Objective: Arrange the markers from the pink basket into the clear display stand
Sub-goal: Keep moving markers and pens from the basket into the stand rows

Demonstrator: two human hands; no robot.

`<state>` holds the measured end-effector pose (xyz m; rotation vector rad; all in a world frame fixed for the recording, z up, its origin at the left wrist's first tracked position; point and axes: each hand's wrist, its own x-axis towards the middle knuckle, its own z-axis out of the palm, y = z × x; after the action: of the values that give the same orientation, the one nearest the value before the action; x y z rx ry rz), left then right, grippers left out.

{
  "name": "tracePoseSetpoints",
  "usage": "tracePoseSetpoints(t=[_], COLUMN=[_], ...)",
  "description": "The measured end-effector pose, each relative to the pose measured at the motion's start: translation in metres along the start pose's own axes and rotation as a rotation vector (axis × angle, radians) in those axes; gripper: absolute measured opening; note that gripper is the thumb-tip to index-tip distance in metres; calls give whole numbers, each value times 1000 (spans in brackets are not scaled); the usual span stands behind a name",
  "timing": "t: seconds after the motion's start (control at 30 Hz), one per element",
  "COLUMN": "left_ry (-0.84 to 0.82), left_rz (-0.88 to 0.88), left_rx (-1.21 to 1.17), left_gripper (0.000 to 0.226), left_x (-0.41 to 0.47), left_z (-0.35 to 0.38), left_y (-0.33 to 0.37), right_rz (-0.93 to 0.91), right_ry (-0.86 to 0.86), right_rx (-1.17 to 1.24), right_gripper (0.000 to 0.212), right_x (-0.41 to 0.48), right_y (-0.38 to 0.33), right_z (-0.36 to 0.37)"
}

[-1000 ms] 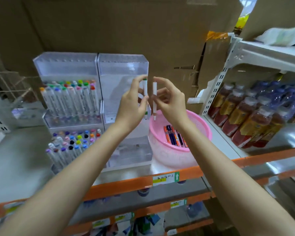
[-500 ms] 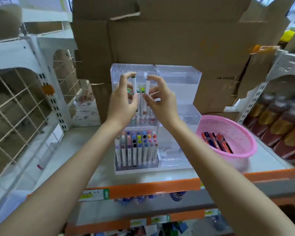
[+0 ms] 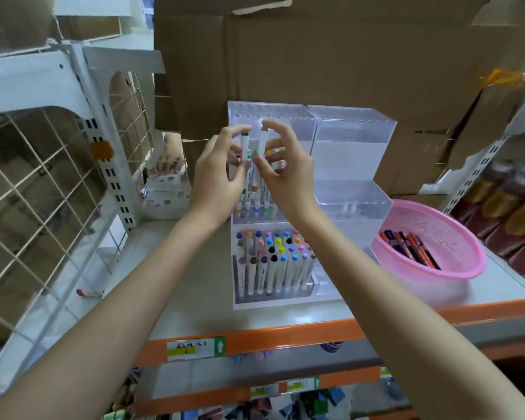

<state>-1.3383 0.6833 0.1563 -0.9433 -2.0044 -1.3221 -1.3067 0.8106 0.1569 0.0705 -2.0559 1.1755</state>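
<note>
The left hand (image 3: pixel 215 180) pinches a green-capped marker (image 3: pixel 245 144) upright between thumb and fingertips. Just beside it, the right hand (image 3: pixel 288 177) pinches a white marker (image 3: pixel 263 140), also upright. Both hover before the upper tier of the clear display stand (image 3: pixel 353 137). Below the wrists stand rows of colored markers (image 3: pixel 273 259). Well right of the right hand, the pink basket (image 3: pixel 449 234) holds dark and orange markers (image 3: pixel 412 248).

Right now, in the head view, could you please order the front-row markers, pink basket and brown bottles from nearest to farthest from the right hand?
From the right hand:
1. front-row markers, directly below it.
2. pink basket, to its right.
3. brown bottles, far right shelf.
</note>
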Motion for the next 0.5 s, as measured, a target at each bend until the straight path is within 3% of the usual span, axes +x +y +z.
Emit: tracePoseSetpoints(t=[0.5], left_ry=[9], left_rz=[-34], left_rx=[-22], left_gripper=[51], left_x=[-10], left_z=[-1], left_y=[-13], right_rz=[-47], right_ry=[-11], right_rx=[-66], right_gripper=[41], right_x=[0], right_y=[1], right_z=[9])
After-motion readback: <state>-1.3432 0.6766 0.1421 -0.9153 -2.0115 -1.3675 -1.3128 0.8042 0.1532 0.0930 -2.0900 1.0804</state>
